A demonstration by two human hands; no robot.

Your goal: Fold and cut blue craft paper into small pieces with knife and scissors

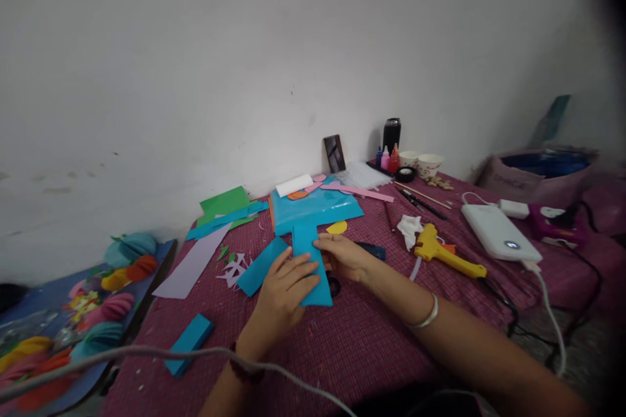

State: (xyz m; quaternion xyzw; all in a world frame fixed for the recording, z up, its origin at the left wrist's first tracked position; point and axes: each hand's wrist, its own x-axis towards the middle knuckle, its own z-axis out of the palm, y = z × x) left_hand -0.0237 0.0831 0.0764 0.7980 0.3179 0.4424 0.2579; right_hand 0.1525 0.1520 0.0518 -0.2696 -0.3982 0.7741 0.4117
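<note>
A folded strip of blue paper (306,239) is held upright between my hands above the table. My left hand (288,290) lies across its lower front, fingers pressed against the paper. At its right edge my right hand (342,255) pinches it between thumb and fingers; some of those fingertips are hidden. Behind the left hand rests another blue paper piece (264,265). A folded blue paper strip (190,344) sits nearer the front left. Part of a dark round object (334,286), perhaps a scissors handle, shows beside the held paper.
A yellow glue gun (447,254) and a white power bank (501,232) with cables lie to the right. Blue sheets in plastic (317,205) stand behind my hands. A grey cable (195,353) crosses the front. Paper ornaments (110,309) fill the left side. Glue bottles (385,159) stand at the back.
</note>
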